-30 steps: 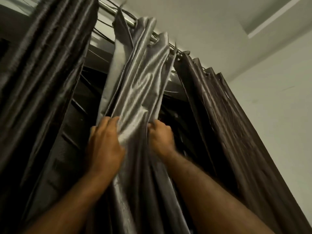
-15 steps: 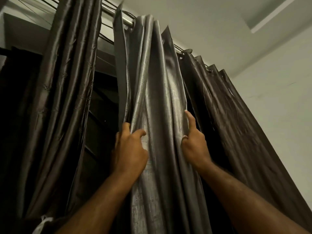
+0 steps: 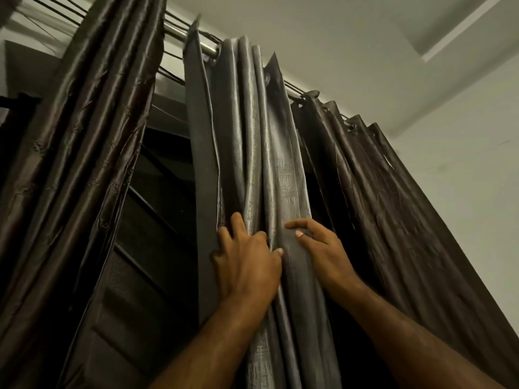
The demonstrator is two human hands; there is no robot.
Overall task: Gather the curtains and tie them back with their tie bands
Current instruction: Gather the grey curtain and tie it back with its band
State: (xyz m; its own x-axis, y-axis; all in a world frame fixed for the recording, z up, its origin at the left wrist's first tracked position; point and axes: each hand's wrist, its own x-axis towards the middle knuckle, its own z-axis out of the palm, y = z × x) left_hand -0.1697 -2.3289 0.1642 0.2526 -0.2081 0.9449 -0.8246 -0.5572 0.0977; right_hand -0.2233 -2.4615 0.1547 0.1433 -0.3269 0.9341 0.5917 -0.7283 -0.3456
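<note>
Up we look, and there's the grey curtain (image 3: 252,164) right in the middle of our view, hanging from the metal rod (image 3: 209,49) by its eyelets and bunched into tight upright folds. Our left hand (image 3: 247,265) is on the left side of that bundle, fingers curled round the folds and thumb pressed across the front, a firm grip on the cloth. Our right hand (image 3: 323,248) sits just beside it at the right edge of the same bundle, fingers loose and spread, the forefinger lying across the fabric, touching but not gripping as far as we can see. Only a fold or two of grey separates the two hands. Over on the left hangs a dark brown curtain (image 3: 84,150), gathered in long shiny pleats, well apart from the grey one, and in the gap between them we see a dark window (image 3: 157,226) with slanting slats. On the right, a second dark curtain (image 3: 393,206) fans out along the rod, close against the grey folds near the top. Beyond it, the pale wall (image 3: 463,153).
</note>
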